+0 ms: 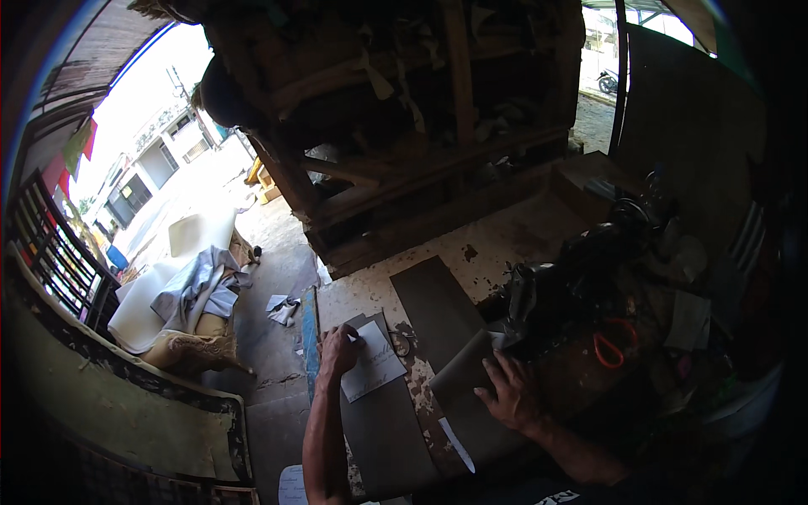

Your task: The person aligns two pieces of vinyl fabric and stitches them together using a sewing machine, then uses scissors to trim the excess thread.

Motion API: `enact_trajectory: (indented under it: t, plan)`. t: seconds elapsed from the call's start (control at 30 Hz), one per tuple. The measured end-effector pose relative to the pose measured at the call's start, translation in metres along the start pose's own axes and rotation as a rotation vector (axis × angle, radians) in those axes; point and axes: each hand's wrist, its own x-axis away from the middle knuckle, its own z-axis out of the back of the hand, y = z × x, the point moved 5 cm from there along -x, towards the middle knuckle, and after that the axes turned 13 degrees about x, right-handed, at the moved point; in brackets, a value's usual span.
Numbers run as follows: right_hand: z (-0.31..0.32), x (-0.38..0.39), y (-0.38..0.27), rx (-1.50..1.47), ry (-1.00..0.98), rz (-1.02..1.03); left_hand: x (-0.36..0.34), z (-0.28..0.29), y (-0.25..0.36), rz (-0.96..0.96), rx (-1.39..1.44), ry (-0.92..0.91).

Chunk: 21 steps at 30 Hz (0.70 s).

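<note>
Left hand point(338, 348) fingers curled, pinching the top left edge of a white paper template point(373, 364) lying on a grey sheet point(383, 429) at the worktable point(370, 290) front left. Right hand point(510, 394) fingers spread, pressed flat on a brown sheet point(463, 370) just right. Orange-handled scissors point(613, 345) lie further right.

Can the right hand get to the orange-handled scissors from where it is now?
Probably yes. The right hand lies flat on a grey sheet, and the orange-handled scissors lie on top of the clutter to its right, with nothing visibly between them.
</note>
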Motion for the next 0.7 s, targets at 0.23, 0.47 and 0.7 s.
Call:
enact_trajectory:
  t: [0.23,0.47,0.7]
  plan:
    - [-0.004,0.005,0.0,-0.033,0.002,0.002,-0.012,0.004,-0.002,-0.059,-0.053,-0.025]
    - [-0.002,0.003,0.002,-0.021,0.013,0.004,-0.031,0.021,0.016,-0.22,0.178,-0.162]
    - [-0.002,0.001,0.003,-0.049,0.055,0.024,-0.072,0.007,0.0,-0.295,0.144,-0.262]
